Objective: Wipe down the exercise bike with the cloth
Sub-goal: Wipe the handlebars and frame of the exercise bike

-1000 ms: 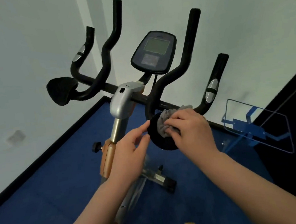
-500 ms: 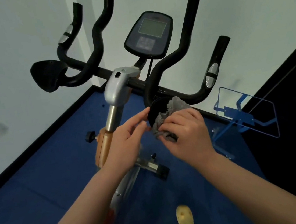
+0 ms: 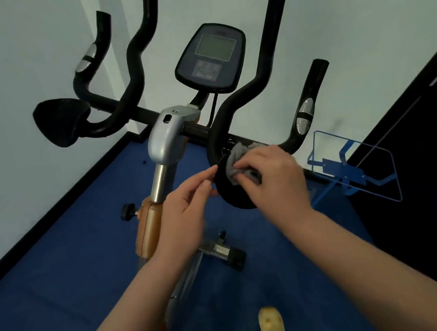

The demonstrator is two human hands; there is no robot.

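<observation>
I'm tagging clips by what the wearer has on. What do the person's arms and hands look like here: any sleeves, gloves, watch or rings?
Both forearms are bare as far as the frame shows: no sleeves in view. The left hand and right hand wear no gloves, and no watch, bracelet or ring is visible on either wrist or on the fingers that show.

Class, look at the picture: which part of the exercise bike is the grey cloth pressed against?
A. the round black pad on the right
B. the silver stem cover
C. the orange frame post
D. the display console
A: the right hand presses the grey cloth onto the round black pad, well below the display console.
</observation>
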